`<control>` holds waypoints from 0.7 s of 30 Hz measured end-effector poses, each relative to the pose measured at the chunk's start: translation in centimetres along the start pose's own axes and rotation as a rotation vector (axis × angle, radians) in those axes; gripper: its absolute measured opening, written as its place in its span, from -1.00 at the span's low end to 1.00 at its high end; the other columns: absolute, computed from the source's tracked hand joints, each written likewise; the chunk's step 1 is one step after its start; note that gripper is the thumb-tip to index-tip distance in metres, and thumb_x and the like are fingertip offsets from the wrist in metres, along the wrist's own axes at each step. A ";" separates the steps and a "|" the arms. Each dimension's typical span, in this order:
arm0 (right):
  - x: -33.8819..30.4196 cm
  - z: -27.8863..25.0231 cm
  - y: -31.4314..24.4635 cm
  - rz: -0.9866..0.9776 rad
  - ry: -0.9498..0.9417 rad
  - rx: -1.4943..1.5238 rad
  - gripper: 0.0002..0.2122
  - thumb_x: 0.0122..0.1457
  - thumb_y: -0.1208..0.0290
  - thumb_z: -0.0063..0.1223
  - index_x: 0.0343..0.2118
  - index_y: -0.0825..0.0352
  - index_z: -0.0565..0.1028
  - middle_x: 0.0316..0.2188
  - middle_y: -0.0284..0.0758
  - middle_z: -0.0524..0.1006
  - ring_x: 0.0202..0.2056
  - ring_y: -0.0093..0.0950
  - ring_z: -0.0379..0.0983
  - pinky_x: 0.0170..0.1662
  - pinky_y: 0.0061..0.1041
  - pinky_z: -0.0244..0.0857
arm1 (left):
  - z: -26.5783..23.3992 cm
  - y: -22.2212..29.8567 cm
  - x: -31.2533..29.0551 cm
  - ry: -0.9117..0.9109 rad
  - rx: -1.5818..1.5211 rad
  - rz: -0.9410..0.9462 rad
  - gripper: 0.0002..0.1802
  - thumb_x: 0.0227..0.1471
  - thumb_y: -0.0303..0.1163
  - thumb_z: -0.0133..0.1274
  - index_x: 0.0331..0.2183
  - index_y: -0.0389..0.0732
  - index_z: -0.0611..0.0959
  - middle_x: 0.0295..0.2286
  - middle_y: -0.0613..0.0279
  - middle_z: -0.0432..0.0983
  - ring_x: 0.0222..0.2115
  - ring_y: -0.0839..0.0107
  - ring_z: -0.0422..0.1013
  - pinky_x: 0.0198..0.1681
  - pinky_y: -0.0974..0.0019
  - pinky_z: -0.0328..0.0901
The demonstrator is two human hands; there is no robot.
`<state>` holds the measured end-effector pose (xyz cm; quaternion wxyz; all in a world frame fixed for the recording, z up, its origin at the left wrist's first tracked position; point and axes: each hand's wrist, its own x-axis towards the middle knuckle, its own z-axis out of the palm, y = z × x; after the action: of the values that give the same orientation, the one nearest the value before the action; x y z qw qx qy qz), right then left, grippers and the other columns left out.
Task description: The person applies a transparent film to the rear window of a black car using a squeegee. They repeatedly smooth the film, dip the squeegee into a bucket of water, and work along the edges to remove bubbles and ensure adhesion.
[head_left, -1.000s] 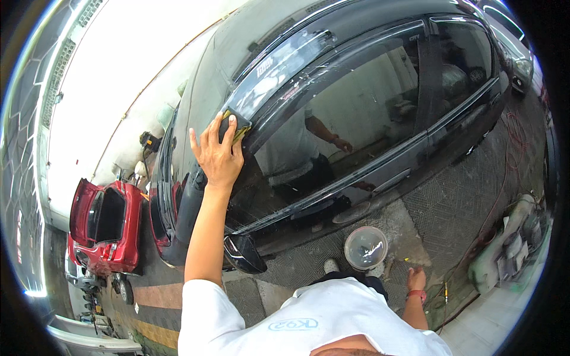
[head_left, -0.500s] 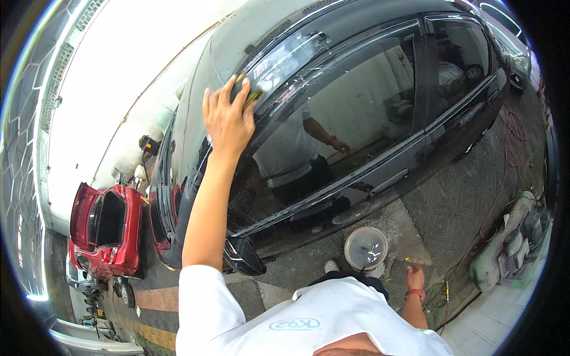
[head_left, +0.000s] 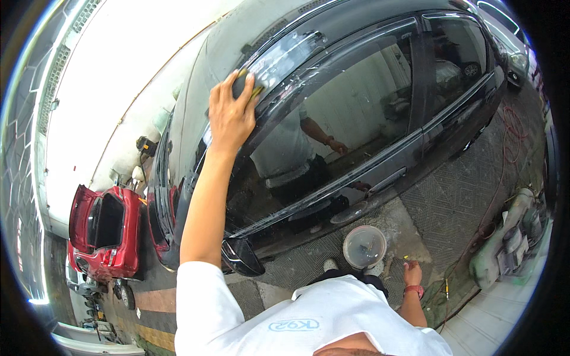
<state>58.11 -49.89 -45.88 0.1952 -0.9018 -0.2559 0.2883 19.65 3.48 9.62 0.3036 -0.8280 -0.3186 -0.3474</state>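
Note:
My left hand reaches up to the roof edge of a black car and grips a dark sanding block with yellow-green edges. The block presses on the strip above the front side window, at the near end of a dull, whitish wet-looking patch. My right hand, with a red watch on the wrist, hangs low beside my body. Its fingers are loosely curled and apart, and nothing shows in them; its reflection in the window looks empty too.
A round bucket of cloudy liquid stands by my feet. The car's side mirror juts out below my left arm. A red car with a raised hatch is at the left. A red hose and a greenish bumper-like part lie at the right.
My left hand and the sanding block have shifted slightly to the right along the roof edge. The right hand hangs in nearly the same place.

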 end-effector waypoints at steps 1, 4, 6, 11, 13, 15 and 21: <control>-0.3 -0.1 -0.3 0.003 0.001 -0.005 -0.60 0.36 0.12 0.40 0.09 0.31 0.69 0.03 -0.02 0.76 0.08 0.06 0.71 0.15 0.01 0.55 | 0.5 0.4 1.3 0.014 -0.007 -0.005 -0.41 0.24 -0.34 0.41 0.29 0.05 0.77 0.27 -0.03 0.52 0.22 -0.11 0.42 0.33 -0.04 0.34; -1.2 -0.7 -0.9 0.009 0.003 -0.014 -0.61 0.35 0.15 0.41 0.09 0.31 0.70 0.03 -0.03 0.77 0.08 0.04 0.71 0.15 0.00 0.55 | 0.3 0.2 0.7 -0.025 0.004 0.010 -0.40 0.23 -0.35 0.41 0.29 0.01 0.76 0.29 -0.04 0.51 0.22 -0.11 0.43 0.33 -0.06 0.34; -1.1 -0.8 -0.9 0.003 0.009 0.001 -0.61 0.35 0.16 0.41 0.09 0.31 0.70 0.03 -0.04 0.77 0.09 0.03 0.71 0.15 -0.01 0.55 | -0.2 -0.3 -2.0 -0.022 -0.008 0.043 -0.39 0.22 -0.35 0.42 0.30 0.02 0.76 0.30 -0.04 0.51 0.22 -0.10 0.44 0.33 -0.06 0.34; -1.4 -0.1 1.1 0.023 0.000 0.027 -0.63 0.35 0.17 0.40 0.07 0.33 0.70 0.03 -0.05 0.77 0.08 0.02 0.72 0.17 -0.03 0.55 | -0.1 -0.4 0.4 -0.012 -0.006 -0.037 -0.40 0.21 -0.38 0.41 0.28 0.01 0.77 0.27 -0.04 0.53 0.20 -0.12 0.44 0.31 -0.08 0.36; -1.5 0.0 1.1 0.024 0.013 -0.001 -0.63 0.35 0.17 0.40 0.05 0.33 0.70 0.02 -0.05 0.78 0.08 0.02 0.72 0.16 -0.03 0.55 | 0.4 -0.2 2.2 0.023 -0.021 -0.056 -0.41 0.16 -0.42 0.43 0.23 0.01 0.80 0.23 -0.01 0.56 0.17 -0.11 0.46 0.26 -0.10 0.40; -1.8 0.0 1.4 0.019 0.040 -0.053 -0.64 0.34 0.17 0.40 0.04 0.33 0.70 0.01 -0.06 0.78 0.08 0.02 0.71 0.16 -0.02 0.55 | -0.2 -0.4 0.3 -0.021 -0.032 -0.045 -0.42 0.22 -0.38 0.40 0.27 0.02 0.77 0.25 -0.04 0.55 0.20 -0.12 0.44 0.29 -0.07 0.38; -2.2 0.4 3.0 -0.008 0.068 -0.002 -0.63 0.36 0.15 0.37 0.01 0.39 0.69 -0.09 0.01 0.77 0.00 0.04 0.72 0.09 -0.05 0.55 | -0.8 -1.2 -0.3 -0.051 -0.046 -0.074 -0.43 0.31 -0.35 0.33 0.32 0.03 0.74 0.27 -0.07 0.54 0.22 -0.12 0.44 0.33 -0.06 0.34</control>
<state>57.39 -53.45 -46.79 0.2043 -0.9103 -0.2527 0.2564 18.24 3.55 10.15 0.2633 -0.8310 -0.3486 -0.3445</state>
